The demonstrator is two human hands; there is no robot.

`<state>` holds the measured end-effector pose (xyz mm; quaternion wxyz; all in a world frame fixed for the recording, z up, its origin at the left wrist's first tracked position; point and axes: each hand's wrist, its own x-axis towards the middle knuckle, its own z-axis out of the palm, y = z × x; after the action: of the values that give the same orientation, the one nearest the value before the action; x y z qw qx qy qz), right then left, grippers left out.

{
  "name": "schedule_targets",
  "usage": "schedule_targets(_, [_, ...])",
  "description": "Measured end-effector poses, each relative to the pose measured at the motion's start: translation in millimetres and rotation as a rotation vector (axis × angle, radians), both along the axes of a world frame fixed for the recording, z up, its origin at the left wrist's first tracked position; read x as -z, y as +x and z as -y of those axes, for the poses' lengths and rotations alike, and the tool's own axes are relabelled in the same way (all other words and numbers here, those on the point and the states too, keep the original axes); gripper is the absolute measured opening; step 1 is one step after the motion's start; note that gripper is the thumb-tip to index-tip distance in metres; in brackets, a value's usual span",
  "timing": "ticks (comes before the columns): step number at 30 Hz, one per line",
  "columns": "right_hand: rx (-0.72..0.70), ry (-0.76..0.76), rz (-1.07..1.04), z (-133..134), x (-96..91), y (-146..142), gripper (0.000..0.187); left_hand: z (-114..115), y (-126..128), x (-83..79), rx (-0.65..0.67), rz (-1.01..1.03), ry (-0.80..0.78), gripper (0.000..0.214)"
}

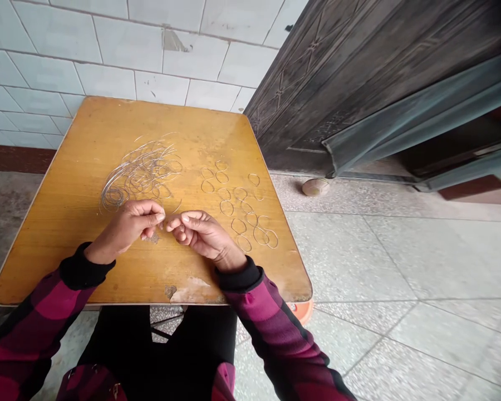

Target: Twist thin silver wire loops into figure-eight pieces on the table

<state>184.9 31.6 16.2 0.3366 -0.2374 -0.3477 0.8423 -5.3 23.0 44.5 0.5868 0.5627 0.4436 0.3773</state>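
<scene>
My left hand [129,225] is closed in a pinch over the near middle of the table, with a bit of thin metal wire [163,211] showing at its fingertips. Just to its right, my right hand [200,233] has its thumb pressed onto its curled forefinger; whatever is between them is too fine to make out. The fingertips of both hands are a small gap apart. Beyond the left hand lies a tangled heap of thin curved wires [144,167]. To the right of my right hand, several small wire rings [239,225] lie spread out, some touching or overlapping in pairs.
The yellow wooden table [87,120] has worn patches and rounded corners. Behind it stands a white tiled wall [125,44]. A dark carved door [309,72] with a grey-green cloth [401,122] is at the right. A round object [315,187] sits on the floor by it.
</scene>
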Motion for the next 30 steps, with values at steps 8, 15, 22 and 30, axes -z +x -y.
schedule_targets(8, [0.024,-0.044,-0.005,-1.1,3.2,-3.8,0.019,3.3,3.1,0.6,-0.03,-0.003,0.023,0.019])
schedule_targets(15, [0.026,-0.055,-0.016,-2.3,2.1,-4.3,0.017,3.7,3.9,5.8,-0.014,-0.009,0.027,0.02])
schedule_targets(22, [0.002,-0.06,-0.033,-4.9,4.2,-3.7,0.022,3.8,5.4,7.1,-0.046,0.011,0.025,0.018])
schedule_targets(30, [0.035,-0.08,0.044,-5.7,3.9,-3.8,0.02,2.9,5.5,8.1,-0.062,-0.065,0.072,0.021])
